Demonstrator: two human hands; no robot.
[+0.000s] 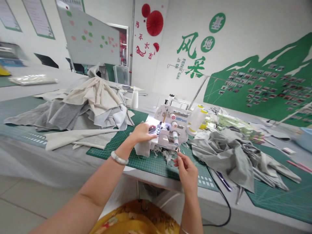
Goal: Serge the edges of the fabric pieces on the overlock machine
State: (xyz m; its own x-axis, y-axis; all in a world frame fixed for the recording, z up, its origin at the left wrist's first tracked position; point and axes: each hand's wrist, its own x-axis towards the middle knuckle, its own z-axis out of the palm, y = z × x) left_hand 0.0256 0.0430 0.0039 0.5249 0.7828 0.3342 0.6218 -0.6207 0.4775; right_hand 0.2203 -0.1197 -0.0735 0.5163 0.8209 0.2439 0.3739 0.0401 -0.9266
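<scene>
A white overlock sewing machine (168, 126) with its lamp lit stands on a green cutting mat (146, 161). My left hand (142, 133) is closed on a light grey fabric piece (142, 148) at the left of the needle area; the fabric hangs below the hand. My right hand (186, 165) is below the machine's right side, its fingers pinched on a small pinkish metal tool (177, 150), perhaps scissors or tweezers, only partly visible. Thread scraps (168, 155) lie between the hands, against the machine's front edge.
A large heap of grey and cream fabric (95, 97) lies at the left. Crumpled grey fabric (226, 152) fills the right side, near a purple tool (223, 180). White thread cones (197, 118) stand behind the machine. A black cable (229, 208) hangs over the table's front edge.
</scene>
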